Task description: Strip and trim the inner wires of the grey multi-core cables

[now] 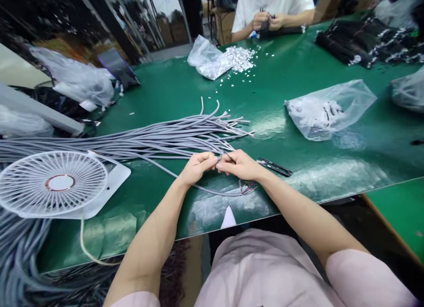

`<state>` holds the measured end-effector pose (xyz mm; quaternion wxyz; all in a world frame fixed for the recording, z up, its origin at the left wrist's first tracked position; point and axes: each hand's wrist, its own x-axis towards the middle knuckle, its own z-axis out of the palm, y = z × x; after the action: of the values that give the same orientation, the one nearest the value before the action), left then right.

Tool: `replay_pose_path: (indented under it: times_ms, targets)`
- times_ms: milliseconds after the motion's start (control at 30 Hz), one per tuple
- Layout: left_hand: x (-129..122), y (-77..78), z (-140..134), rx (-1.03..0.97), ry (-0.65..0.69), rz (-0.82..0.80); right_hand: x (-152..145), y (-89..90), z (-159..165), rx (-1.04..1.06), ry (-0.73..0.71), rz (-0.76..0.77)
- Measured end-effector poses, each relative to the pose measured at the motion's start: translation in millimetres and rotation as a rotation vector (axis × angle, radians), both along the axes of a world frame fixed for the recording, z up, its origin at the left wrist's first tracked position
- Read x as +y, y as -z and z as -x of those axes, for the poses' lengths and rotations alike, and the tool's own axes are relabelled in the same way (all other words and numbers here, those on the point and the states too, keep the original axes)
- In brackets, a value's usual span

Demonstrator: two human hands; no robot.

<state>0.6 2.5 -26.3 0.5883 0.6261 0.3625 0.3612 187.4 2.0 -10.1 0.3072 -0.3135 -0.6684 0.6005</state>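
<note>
My left hand (199,166) is closed in a pinch on a grey cable (218,158), whose short end shows between my fingers. My right hand (239,164) meets it there, fingers pinched at the same cable end; what lies inside its grip is mostly hidden. Just behind both hands lies a large bundle of grey cables (159,137), with pale stripped ends pointing right. Below my hands, one separate cable (212,191) curves along the table and ends in a fan of thin coloured wires (247,187). Black thread snips (274,167) rest right of my right wrist.
A white fan (59,183) stands at left on the green table (165,86). Small white pieces (239,58) spill from a clear bag (207,59). Another filled bag (326,110) lies right. Opposite, a person (273,15) handles dark parts near black bundles (364,42).
</note>
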Motion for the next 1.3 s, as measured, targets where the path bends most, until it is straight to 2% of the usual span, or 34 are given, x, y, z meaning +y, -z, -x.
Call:
replay_pose_path:
  times_ms: [100, 267, 333, 433, 600, 700, 767, 933, 1000, 1100, 1167, 1300]
  targets:
    - [-2, -3.5, 1, -0.050, 0.018, 0.021, 0, 4.4, 9, 0.144, -0.025, 0.126]
    - [-3, -13.5, 0, -0.422, -0.047, 0.031, 3, 9.5, 16, 0.475, -0.079, 0.418]
    - [-1, -14.9, 0, -0.491, -0.057, 0.044, 5, 9.8, 11, 0.552, -0.075, 0.459]
    - [3, -13.0, 1, -0.508, -0.094, 0.060, 9, 10.9, 0, 0.525, -0.010, 0.475]
    - [3, -11.5, 7, -0.422, -0.031, -0.056, 12, 15.5, -2, 0.387, 0.169, 0.543]
    - [2, -14.1, 11, -0.380, -0.020, -0.075, 11, 15.3, 2, 0.351, 0.224, 0.503]
    - [2, -15.0, 12, -0.370, -0.017, -0.074, 9, 13.4, 3, 0.331, 0.204, 0.436]
    - [2, -12.1, 12, -0.350, -0.002, -0.072, 7, 9.6, 3, 0.237, 0.021, 0.363]
    - [4, -10.4, 13, -0.339, -0.031, -0.059, 6, 9.5, 7, 0.215, 0.037, 0.361]
    - [8, -8.2, 16, -0.327, -0.211, -0.060, 6, 10.0, 12, 0.248, 0.106, 0.363]
    - [10, -7.5, 18, -0.216, -0.301, -0.115, 7, 10.5, 13, 0.292, 0.154, 0.363]
    - [6, -9.3, 18, 0.146, -0.170, -0.196, 11, 12.7, 12, 0.333, 0.221, 0.379]
